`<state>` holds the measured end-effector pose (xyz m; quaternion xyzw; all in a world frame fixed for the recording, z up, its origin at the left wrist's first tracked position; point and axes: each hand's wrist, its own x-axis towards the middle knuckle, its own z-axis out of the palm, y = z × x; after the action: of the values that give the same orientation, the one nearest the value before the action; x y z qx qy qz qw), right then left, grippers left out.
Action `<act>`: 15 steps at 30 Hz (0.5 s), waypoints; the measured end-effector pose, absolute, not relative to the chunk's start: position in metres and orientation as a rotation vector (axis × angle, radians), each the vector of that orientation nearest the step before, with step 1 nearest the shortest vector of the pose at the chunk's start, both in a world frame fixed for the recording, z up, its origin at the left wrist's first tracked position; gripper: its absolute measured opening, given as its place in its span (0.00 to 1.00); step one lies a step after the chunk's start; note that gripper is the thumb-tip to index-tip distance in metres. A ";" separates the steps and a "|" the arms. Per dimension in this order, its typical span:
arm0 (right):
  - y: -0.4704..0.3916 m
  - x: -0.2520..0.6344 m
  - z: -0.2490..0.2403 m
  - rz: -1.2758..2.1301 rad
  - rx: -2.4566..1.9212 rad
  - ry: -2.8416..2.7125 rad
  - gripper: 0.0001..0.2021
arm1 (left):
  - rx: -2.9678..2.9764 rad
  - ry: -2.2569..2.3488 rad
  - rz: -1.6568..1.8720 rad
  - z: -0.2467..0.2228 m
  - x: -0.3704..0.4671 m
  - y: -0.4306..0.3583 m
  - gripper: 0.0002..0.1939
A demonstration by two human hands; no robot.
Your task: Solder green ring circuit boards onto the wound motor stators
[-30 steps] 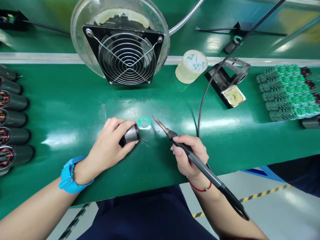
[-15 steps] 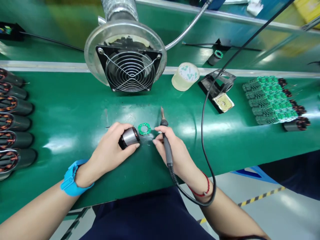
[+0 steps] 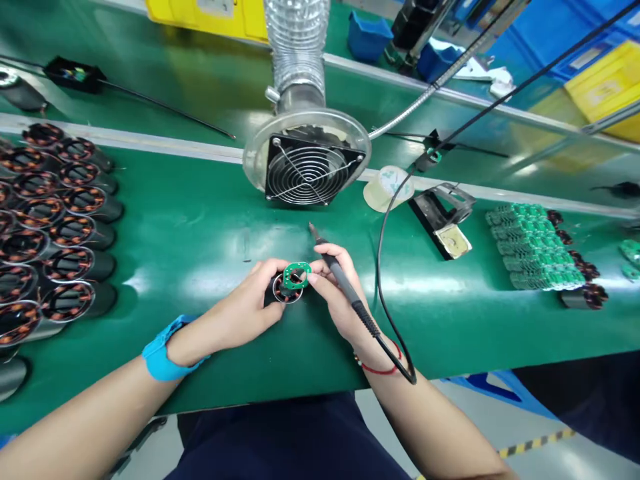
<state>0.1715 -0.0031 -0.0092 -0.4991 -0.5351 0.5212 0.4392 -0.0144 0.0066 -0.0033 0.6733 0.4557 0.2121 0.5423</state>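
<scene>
My left hand [image 3: 245, 305] is wrapped round a motor stator [image 3: 288, 297], a dark cylinder with copper windings. Its open end is tilted up toward me. Between thumb and fingertip, my right hand [image 3: 345, 313] pinches a green ring-shaped circuit board [image 3: 289, 277] at its right edge. The board is over the stator's open end and covers part of it; whether the two touch, I cannot tell. A soldering iron [image 3: 342, 275] also lies in my right hand, its tip pointing away to the upper left, clear of the board.
A fume extractor fan [image 3: 308, 175] hangs beyond my hands. Many stators [image 3: 80, 230] stand at the left. A tape roll [image 3: 387, 189], an iron stand [image 3: 445, 213] and stacked green boards [image 3: 535, 247] are to the right. The iron's black cable [image 3: 383, 267] loops beside my right arm.
My right hand has picked the circuit board off the table and brought it over the stator. My left hand has turned the stator's open end upward. The view has shifted.
</scene>
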 end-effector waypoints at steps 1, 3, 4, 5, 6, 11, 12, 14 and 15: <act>-0.002 0.172 -0.010 1.286 -1.242 -1.367 0.15 | 1.581 1.031 0.521 -0.002 -0.017 0.010 0.18; -0.003 0.173 -0.012 1.228 -1.230 -1.482 0.16 | 1.558 0.977 0.563 -0.001 -0.023 0.016 0.11; -0.004 0.173 -0.012 1.196 -1.209 -1.558 0.16 | 1.554 0.978 0.573 0.000 -0.025 0.019 0.07; -0.004 0.174 -0.012 1.159 -1.177 -1.634 0.16 | 1.555 0.992 0.573 0.000 -0.027 0.021 0.04; -0.005 0.175 -0.011 1.124 -1.144 -1.705 0.17 | 1.558 1.011 0.559 0.000 -0.028 0.022 0.04; -0.009 0.183 -0.006 0.924 -1.135 -1.986 0.17 | 1.624 0.993 0.544 0.000 -0.028 0.022 0.15; -0.010 0.184 -0.007 0.876 -1.134 -1.999 0.17 | 1.660 0.966 0.552 0.001 -0.028 0.021 0.16; -0.014 0.186 -0.011 0.829 -1.109 -1.937 0.17 | 1.731 0.918 0.552 0.002 -0.028 0.020 0.17; -0.016 0.186 -0.014 0.840 -1.094 -1.880 0.18 | 1.757 0.907 0.545 0.002 -0.029 0.020 0.16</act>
<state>0.1864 -0.0162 -0.0144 -0.4312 -0.7412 0.3311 0.3939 -0.0285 0.0203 0.0025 0.7323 0.3782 0.2272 0.5187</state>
